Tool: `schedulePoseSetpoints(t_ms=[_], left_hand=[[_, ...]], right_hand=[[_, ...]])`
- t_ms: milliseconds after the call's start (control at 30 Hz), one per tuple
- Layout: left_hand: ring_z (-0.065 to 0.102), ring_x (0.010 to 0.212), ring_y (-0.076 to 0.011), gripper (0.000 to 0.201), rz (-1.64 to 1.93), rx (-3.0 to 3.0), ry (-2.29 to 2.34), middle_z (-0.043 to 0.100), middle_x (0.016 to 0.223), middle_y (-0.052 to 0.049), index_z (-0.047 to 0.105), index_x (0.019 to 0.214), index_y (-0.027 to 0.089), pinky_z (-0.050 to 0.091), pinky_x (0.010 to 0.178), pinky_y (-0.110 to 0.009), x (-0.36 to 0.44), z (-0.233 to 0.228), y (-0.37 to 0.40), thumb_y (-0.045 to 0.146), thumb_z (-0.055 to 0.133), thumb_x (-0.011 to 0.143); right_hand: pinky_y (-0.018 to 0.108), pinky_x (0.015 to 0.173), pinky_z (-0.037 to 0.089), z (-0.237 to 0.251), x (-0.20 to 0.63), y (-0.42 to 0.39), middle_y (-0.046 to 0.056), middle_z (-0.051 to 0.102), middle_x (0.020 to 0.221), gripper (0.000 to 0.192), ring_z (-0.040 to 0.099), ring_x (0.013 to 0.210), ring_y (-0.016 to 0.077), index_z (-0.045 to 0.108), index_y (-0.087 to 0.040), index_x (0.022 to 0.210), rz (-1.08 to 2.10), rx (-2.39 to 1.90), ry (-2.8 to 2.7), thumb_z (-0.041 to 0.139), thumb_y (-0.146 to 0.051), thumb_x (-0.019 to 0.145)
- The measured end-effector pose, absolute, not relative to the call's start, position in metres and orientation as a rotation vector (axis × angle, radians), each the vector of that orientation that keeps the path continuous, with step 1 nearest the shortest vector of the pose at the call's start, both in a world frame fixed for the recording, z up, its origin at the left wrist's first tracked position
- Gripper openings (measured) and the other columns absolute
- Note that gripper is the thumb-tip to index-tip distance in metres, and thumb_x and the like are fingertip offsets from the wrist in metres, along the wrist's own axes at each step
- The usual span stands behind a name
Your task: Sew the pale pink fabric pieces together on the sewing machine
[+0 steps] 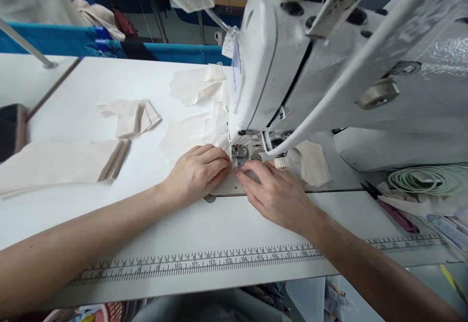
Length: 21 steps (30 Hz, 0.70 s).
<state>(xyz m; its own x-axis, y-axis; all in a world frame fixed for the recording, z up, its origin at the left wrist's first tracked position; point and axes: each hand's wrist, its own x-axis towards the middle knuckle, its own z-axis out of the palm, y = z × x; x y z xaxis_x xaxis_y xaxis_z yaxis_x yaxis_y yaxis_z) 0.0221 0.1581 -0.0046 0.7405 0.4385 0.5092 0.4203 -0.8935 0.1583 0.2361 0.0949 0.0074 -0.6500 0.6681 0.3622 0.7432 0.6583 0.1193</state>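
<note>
A white sewing machine point(270, 64) stands on a white table point(91, 93). A cream fabric piece point(193, 132) lies under its presser foot point(239, 152) and trails away to the left and back. My left hand point(195, 173) lies flat with its fingers together, pressing the fabric just left of the foot. My right hand point(272, 190) rests on the metal plate in front of the foot, its fingertips touching the fabric edge at the needle. Neither hand lifts anything.
Folded cream pieces point(129, 116) and a larger stack point(54, 163) lie to the left. Another cream piece point(314, 163) sits right of the needle. A ruler strip point(204, 261) runs along the table's front edge. Green tape coil point(427, 178) and scissors point(391, 207) lie at right.
</note>
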Motion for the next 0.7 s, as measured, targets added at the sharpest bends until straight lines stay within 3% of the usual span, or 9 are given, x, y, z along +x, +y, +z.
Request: schedulePoseSetpoints(t_ms=[233,700], left_hand=[[0.064,0.088,-0.0181,0.016,0.873,2.946,0.717,0.071,0.099,-0.005,0.067,0.097,0.015,0.052,0.072,-0.031,0.0221,-0.0038,0.1582,0.019,0.051,0.096],[0.064,0.085,-0.0176,0.017,0.918,3.139,0.651,0.07,0.095,-0.007,0.066,0.098,0.012,0.052,0.076,-0.031,0.0244,0.0007,0.1549,0.014,0.05,0.095]], right_hand=[[0.031,0.068,0.04,0.007,0.2353,0.0941,0.007,0.061,0.09,0.028,0.049,0.073,0.0167,0.065,-0.01,0.113,-0.399,-1.137,-2.588,0.053,-0.01,0.088],[0.031,0.066,0.036,0.0075,0.2349,0.0922,0.005,0.058,0.086,0.02,0.05,0.072,0.0155,0.065,-0.011,0.102,-0.387,-1.159,-2.618,0.05,-0.01,0.089]])
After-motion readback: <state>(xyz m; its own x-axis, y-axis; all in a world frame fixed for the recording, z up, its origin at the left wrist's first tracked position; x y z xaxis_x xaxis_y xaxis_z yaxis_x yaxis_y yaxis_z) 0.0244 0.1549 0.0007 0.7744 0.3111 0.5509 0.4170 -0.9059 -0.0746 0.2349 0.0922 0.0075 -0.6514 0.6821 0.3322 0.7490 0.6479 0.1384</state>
